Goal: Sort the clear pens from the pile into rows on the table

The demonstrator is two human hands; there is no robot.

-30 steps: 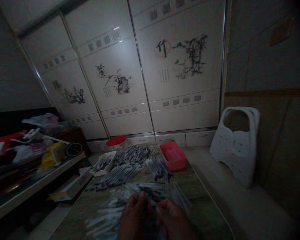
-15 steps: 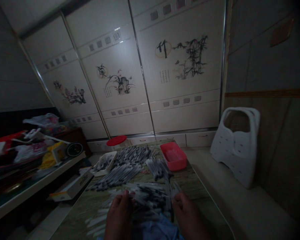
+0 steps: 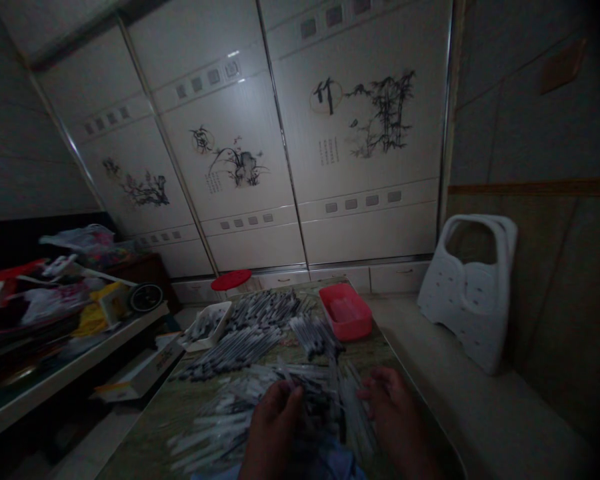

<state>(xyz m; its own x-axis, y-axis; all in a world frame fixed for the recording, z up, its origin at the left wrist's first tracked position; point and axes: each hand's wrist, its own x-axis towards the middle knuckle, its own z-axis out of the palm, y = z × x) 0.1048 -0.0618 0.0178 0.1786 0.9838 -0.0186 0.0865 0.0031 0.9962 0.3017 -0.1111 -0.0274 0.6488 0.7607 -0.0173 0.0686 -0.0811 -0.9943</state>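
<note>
My left hand (image 3: 273, 423) is closed, thumb against fingers, on a pale pen barrel (image 3: 285, 372) whose end sticks up past the fingertips. My right hand (image 3: 393, 410) hovers at the table's right side, fingers apart and slightly curled, beside a row of clear pen tubes (image 3: 359, 407). Nothing shows between those fingers, though the light is dim. White and dark pen parts (image 3: 220, 423) lie loosely around and under the left hand. Bundled pens (image 3: 313, 335) with dark tips rest farther back. A blue cloth (image 3: 337, 460) shows at the near edge between my wrists.
A pink plastic box (image 3: 347, 330) stands at the table's back right. At the back left is a white tray (image 3: 223, 327) holding small parts, near heaped pens (image 3: 265, 310). A red stool (image 3: 231, 279) and a white folded plastic seat (image 3: 473, 293) stand beyond the table.
My left hand has moved right and now shows a pale barrel upright in its fingers. My right hand has shifted right and up, and its fingers have spread.
</note>
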